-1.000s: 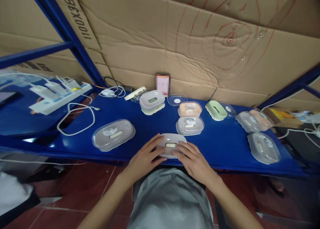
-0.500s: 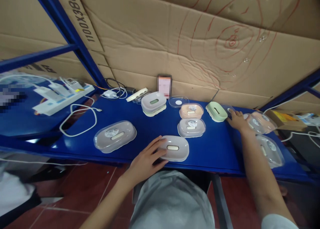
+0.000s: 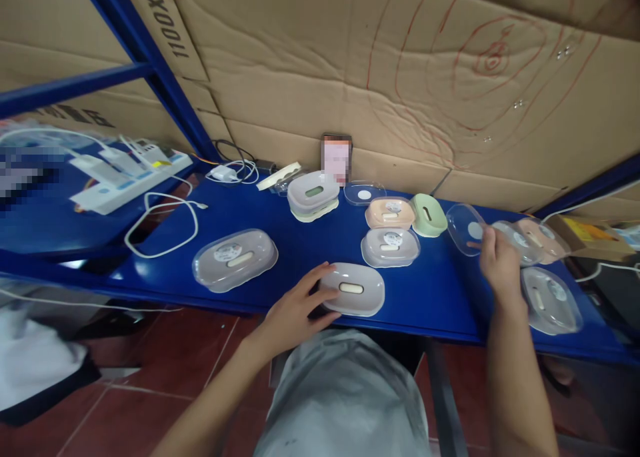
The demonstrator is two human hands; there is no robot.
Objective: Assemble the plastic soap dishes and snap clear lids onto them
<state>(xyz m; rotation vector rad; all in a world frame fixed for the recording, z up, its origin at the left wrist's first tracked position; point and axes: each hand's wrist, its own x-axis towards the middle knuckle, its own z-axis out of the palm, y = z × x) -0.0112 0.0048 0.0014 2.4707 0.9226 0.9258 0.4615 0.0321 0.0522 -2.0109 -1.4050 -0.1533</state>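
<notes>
At the table's front edge, my left hand [image 3: 303, 305] grips the left end of a grey oval soap dish [image 3: 361, 306], its fingers over the rim and the thumb on the near side. This dish has no cover, and a cream insert shows in its middle slot. On the right, my right hand [image 3: 500, 260] pinches a clear plastic lid [image 3: 463, 220] with a round white sticker, tilted above the table. Just left of that lid sits an uncovered green soap dish [image 3: 434, 216]. Behind the grey dish stand a lidded grey dish [image 3: 385, 256] and a lidded pink dish [image 3: 377, 212].
Another lidded grey dish [image 3: 260, 260] lies to the left. Stacked dishes [image 3: 305, 197] and a loose clear lid [image 3: 354, 194] are at the back, near a propped screen [image 3: 337, 158]. More lidded dishes [image 3: 565, 317] sit far right. A white cable [image 3: 160, 247] and power strip [image 3: 110, 198] are left.
My right hand has drawn back toward me and lifted the clear lid up beside the green dish. The green dish now sits closer to the pink one. My left hand keeps its place.
</notes>
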